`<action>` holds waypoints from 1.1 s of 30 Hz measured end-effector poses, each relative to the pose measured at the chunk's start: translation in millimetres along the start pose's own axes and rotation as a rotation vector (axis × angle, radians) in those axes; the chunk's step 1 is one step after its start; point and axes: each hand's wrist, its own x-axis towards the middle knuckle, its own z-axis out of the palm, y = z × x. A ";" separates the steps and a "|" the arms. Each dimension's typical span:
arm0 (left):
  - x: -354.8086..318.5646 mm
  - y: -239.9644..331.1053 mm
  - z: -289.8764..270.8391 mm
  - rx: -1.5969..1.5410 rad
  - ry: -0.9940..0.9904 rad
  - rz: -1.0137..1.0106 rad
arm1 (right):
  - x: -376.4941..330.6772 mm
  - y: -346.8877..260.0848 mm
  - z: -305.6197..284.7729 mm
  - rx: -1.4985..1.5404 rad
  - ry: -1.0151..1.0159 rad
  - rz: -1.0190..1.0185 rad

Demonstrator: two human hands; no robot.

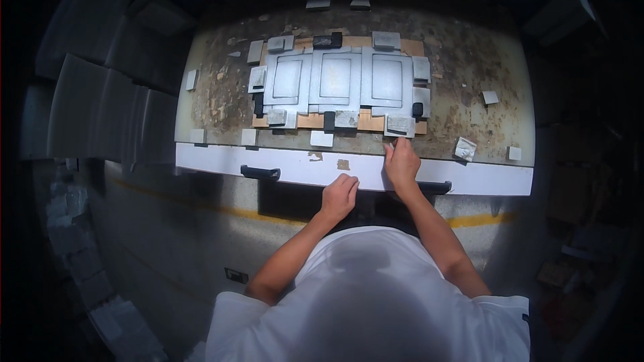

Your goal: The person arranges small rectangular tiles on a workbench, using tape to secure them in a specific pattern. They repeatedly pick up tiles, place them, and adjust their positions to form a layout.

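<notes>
White shirt (376, 302), worn by the person, nearest the camera. Left hand (340, 196): fingers curled inward over the near edge of the white strip (483, 182) fronting the table; whether anything is held cannot be told. Right hand (402, 164): fingers bent, tips just beside the near right block (400, 125); contact or grip cannot be told. Panel (335, 77), one group: pale grey, three rectangular outlines side by side, lying flat in the middle of the table (493, 60), with brown board (371, 121) showing along its near and far edges. Blocks, pale and dark, set around and over the panel's rim, among them a black block (329, 121) on the near side and another dark block (327, 41) on the far side. Loose pieces: a white tile (322, 139) near the middle; a crusted block (465, 149) to the right. Handles, two, black: left one (260, 173), right one (439, 188). Grey stack (84, 107), far left. Risks, by judgement: a knuckle knocking the near right block could shift it and nudge the panel askew; flakes on the stained tabletop, if caught underneath, could keep pieces from sitting flat.
</notes>
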 end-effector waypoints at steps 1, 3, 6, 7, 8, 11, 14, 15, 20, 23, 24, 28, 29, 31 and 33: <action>-8.1 -5.6 -4.9 0.017 -0.008 0.000 | -1.0 -1.4 2.4 -0.014 0.025 0.016; -21.5 -14.9 -14.5 0.029 -0.001 -0.005 | -0.7 -3.8 5.5 -0.042 0.082 0.050; -34.3 -26.2 -26.2 0.006 0.050 -0.021 | -0.6 -12.3 15.1 -0.099 0.113 0.087; -37.4 -30.0 -28.8 -0.005 0.070 -0.027 | -1.4 -14.5 19.4 -0.131 0.114 0.102; -41.2 -33.0 -31.2 -0.016 0.090 -0.033 | -1.3 -15.6 22.2 -0.154 0.137 0.080; -43.1 -39.6 -40.0 -0.012 0.059 -0.012 | 2.3 -10.2 22.9 -0.250 0.086 0.057; -43.8 -46.8 -51.2 -0.023 0.086 -0.025 | 5.7 3.3 13.5 -0.135 0.031 -0.068; -45.3 -51.1 -54.9 -0.015 0.091 -0.030 | 6.4 6.4 8.1 -0.117 0.004 -0.088; -48.8 -78.3 -68.3 -0.012 0.153 -0.082 | 7.3 4.7 -2.4 -0.183 -0.094 -0.152; -51.6 -92.5 -76.7 -0.003 0.175 -0.130 | -15.3 1.2 -12.9 -0.193 -0.176 -0.181; -52.6 -96.0 -78.5 -0.038 0.203 -0.149 | -26.2 1.8 -14.8 -0.151 -0.167 -0.147; -50.7 -106.9 -97.9 -0.063 0.258 -0.235 | -49.5 3.7 -38.1 0.191 -0.295 0.008; -47.1 -111.9 -106.0 -0.068 0.299 -0.255 | -48.3 4.0 -49.9 0.155 -0.209 -0.023; -29.6 -125.2 -125.5 -0.073 0.390 -0.285 | -33.1 19.6 -76.4 0.109 -0.039 0.033; -5.0 -143.3 -143.4 -0.079 0.471 -0.352 | -5.1 57.3 -102.7 -0.034 0.144 0.123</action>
